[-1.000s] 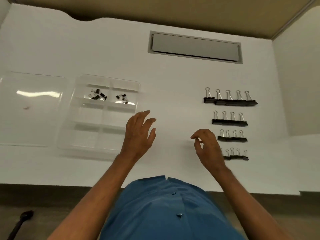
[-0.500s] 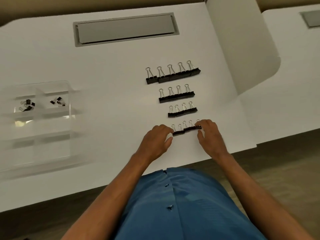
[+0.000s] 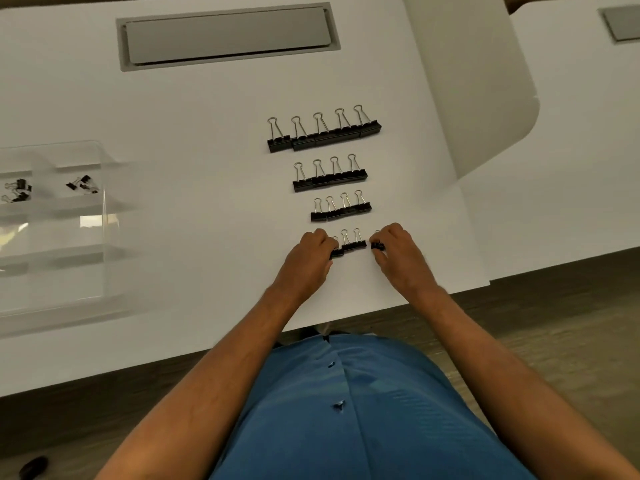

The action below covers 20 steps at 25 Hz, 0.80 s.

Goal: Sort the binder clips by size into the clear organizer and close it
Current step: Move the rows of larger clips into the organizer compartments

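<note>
Black binder clips lie in rows by size on the white table (image 3: 207,109): the largest row (image 3: 323,136) at the back, then a medium row (image 3: 330,177), a smaller row (image 3: 341,211) and the smallest row (image 3: 353,244) in front. My left hand (image 3: 308,261) pinches the clip at the left end of the smallest row. My right hand (image 3: 398,258) pinches the clip (image 3: 378,245) at its right end, pulled slightly apart from the row. The clear organizer (image 3: 62,233) stands at the left, blurred, with tiny clips (image 3: 81,185) in its two back compartments.
A grey recessed hatch (image 3: 228,36) is set in the table at the back. A white divider panel (image 3: 474,81) rises at the right. The table's front edge runs just behind my wrists. A dark object (image 3: 33,467) lies on the floor at the lower left.
My view swung right, so the organizer slid to the left edge. Both hands went from hovering to the smallest row; each now pinches an end clip, and the right one has drawn its clip away.
</note>
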### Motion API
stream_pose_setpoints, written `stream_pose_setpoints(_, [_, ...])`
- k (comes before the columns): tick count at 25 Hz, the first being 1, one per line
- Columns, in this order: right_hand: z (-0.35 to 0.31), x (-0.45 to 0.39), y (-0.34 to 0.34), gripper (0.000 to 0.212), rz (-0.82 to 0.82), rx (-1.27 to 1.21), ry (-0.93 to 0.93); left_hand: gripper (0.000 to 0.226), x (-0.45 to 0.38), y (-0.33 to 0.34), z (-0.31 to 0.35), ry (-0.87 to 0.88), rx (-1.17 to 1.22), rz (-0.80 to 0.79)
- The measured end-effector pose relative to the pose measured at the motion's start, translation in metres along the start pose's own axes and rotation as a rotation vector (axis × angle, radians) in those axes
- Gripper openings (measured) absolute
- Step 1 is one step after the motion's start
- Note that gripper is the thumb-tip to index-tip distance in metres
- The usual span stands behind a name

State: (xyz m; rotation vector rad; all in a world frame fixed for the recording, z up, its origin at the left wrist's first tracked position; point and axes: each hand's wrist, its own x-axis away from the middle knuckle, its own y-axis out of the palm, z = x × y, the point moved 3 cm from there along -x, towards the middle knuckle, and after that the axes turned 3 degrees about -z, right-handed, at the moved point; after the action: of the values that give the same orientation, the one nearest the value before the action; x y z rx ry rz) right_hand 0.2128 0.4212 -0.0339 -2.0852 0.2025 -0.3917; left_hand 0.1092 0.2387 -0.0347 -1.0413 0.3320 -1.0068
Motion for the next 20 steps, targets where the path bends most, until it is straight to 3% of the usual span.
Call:
stream_pose_setpoints(5, [-0.004, -0.002, -0.009, 0.021, 0.024, 0.002, 0.001, 0.021, 0.000, 0.003, 0.003, 0.018, -0.011, 0.020])
stream_pose_setpoints(12, [-0.033, -0.004, -0.003, 0.027, 0.010, 0.058, -0.230, 0.026, 0.002, 0.006, 0.000, 0.024, -0.033, 0.076])
stream_pose_setpoints(20, [-0.028, -0.013, 0.018, 0.039, -0.052, 0.168, -0.282, 0.029, 0.008, 0.009, -0.004, -0.027, 0.001, 0.112])
